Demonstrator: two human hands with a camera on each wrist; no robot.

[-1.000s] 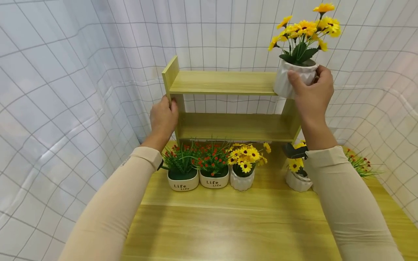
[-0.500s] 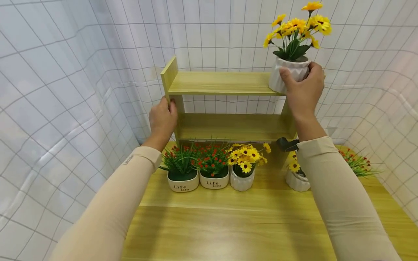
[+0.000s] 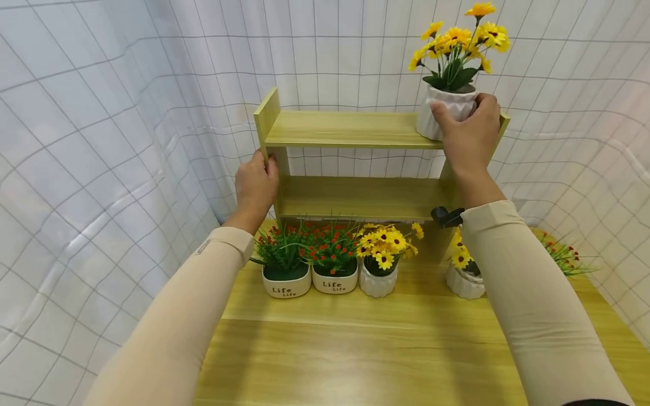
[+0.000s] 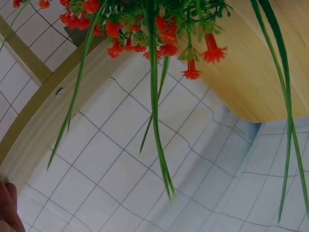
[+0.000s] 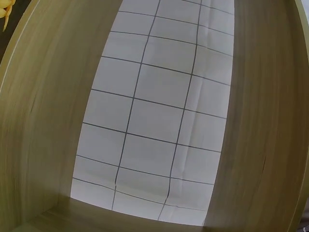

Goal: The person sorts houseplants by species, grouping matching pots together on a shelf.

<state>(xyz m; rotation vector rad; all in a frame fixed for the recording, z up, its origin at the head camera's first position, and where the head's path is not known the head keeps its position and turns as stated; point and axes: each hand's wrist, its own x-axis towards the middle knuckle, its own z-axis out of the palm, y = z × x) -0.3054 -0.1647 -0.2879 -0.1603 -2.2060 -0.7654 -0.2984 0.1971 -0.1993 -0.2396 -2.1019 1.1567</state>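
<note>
A small wooden shelf (image 3: 350, 128) with two boards stands in the middle of the head view. My left hand (image 3: 256, 183) grips its left side panel (image 3: 267, 115), thumb on the inner side; in the left wrist view some fingers (image 4: 8, 208) show at the panel's edge. At the right end of the top board, my right hand (image 3: 471, 135) holds a white ribbed flower pot (image 3: 429, 115) between thumb and fingers. Artificial yellow flowers (image 3: 454, 42) rise upright from it. The right wrist view shows the shelf boards, not the hand.
Two "Life" planters (image 3: 286, 286) with red flowers stand before the shelf. Beside them is a pot of yellow daisies (image 3: 378, 282). Another white pot (image 3: 464, 283) is partly behind the right forearm, with red-flowered grass (image 3: 563, 256) farther right. Grid-patterned curtains (image 3: 345, 56) surround the wooden table (image 3: 345, 349).
My right hand has moved left and slightly up in view with the flower pot, from past the shelf's right end onto the top board. The left hand keeps its grip on the panel.
</note>
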